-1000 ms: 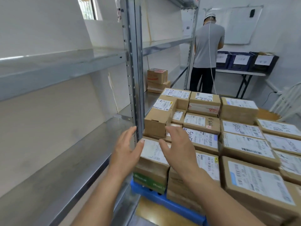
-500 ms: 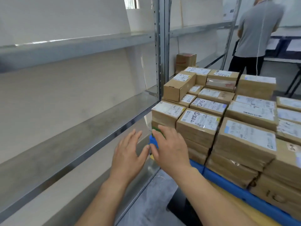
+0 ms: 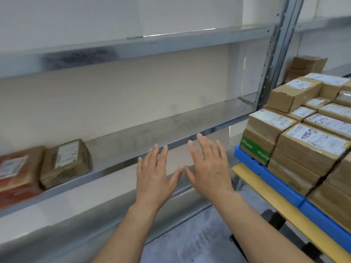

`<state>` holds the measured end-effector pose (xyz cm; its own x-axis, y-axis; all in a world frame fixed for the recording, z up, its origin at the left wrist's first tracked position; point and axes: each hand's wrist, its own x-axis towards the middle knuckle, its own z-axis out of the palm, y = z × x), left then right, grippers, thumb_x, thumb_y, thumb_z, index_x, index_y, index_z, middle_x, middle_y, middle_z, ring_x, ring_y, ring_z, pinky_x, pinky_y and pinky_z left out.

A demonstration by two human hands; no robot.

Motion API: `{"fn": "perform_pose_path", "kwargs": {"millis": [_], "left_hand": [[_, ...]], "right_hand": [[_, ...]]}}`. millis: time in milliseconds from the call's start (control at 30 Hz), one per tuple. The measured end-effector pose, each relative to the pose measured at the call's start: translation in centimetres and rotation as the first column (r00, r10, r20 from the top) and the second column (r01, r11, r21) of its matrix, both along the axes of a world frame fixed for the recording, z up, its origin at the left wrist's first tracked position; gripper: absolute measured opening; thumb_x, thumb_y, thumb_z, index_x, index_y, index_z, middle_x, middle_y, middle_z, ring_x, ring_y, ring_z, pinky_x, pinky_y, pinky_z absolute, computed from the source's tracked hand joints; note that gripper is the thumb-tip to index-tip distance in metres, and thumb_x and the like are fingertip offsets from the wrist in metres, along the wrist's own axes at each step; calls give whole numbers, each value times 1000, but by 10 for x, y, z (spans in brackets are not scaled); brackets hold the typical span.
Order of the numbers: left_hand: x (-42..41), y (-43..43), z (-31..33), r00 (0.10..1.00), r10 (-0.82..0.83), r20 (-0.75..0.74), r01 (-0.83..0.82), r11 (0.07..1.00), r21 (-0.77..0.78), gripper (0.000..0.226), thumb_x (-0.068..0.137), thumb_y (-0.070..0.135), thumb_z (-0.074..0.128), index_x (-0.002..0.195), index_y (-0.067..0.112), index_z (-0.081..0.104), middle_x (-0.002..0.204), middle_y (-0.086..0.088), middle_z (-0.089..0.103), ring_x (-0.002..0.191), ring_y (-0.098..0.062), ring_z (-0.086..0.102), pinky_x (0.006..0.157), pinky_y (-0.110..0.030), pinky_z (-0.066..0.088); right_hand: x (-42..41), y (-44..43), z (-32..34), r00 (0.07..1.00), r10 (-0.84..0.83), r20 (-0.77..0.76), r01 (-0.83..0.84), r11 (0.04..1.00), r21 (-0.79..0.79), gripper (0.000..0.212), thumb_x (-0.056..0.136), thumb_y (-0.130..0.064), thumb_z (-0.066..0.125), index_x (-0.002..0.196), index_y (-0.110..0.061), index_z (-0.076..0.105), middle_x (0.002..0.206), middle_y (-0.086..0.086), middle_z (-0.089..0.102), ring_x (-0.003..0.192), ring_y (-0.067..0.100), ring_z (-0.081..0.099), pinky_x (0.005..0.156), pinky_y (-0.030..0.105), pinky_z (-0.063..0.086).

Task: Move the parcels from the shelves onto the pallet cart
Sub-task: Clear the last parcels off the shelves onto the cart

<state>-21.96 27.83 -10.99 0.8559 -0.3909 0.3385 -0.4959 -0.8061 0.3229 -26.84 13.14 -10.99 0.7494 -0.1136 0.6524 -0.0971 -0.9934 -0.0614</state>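
Hands fill the middle of the view, both empty, palms down, in front of the edge of the middle shelf (image 3: 152, 128). The left hand (image 3: 154, 179) has its fingers spread and straight, its thumb tip almost meeting the thumb of the right hand (image 3: 209, 168), whose fingers are likewise spread and flat. Neither hand touches a parcel.

At nine o'clock from the hands, two parcels lie on the middle shelf: a brown parcel (image 3: 65, 163) with a white label, tilted slightly, and just beside it, at the far left edge, a reddish parcel (image 3: 16, 175), blurred. The rest of that shelf is bare metal up to the upright post (image 3: 273, 54) at one o'clock. The upper shelf (image 3: 133, 48) runs across at twelve o'clock.

At three o'clock stands the pallet cart (image 3: 269, 188), its blue pallet (image 3: 284, 188) stacked with many labelled cardboard boxes (image 3: 311, 145). At two o'clock, behind the post, a small stack of brown boxes (image 3: 307, 67) sits on the next shelf bay.
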Motion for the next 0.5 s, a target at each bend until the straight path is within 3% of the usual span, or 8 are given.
{"fn": "perform_pose_path", "kwargs": {"millis": [167, 333, 500], "left_hand": [[11, 65, -3, 991, 137, -4, -137, 990, 17, 93, 71, 72, 7, 151, 25, 13, 159, -4, 8, 146, -18, 5, 115, -34, -5], [28, 151, -6, 965, 262, 8, -262, 964, 31, 92, 72, 71, 7, 151, 23, 13, 158, -5, 11, 146, -20, 5, 115, -34, -5], [45, 225, -8, 928, 373, -18, -373, 928, 11, 94, 71, 72, 6, 151, 23, 10, 159, -4, 7, 146, -18, 1, 114, -32, -8]], "right_hand": [[30, 53, -4, 992, 119, 50, -115, 991, -72, 71, 66, -37, 81, 125, -5, 59, 133, 23, 53, 120, 36, 53, 100, 56, 41], [69, 133, -3, 969, 246, 32, -244, 969, -44, 76, 64, -40, 82, 127, -5, 56, 134, 23, 52, 121, 32, 42, 100, 56, 41], [101, 206, -4, 935, 348, -67, -350, 936, -20, 78, 65, -40, 81, 130, -7, 53, 136, 22, 50, 124, 32, 42, 105, 50, 27]]}}
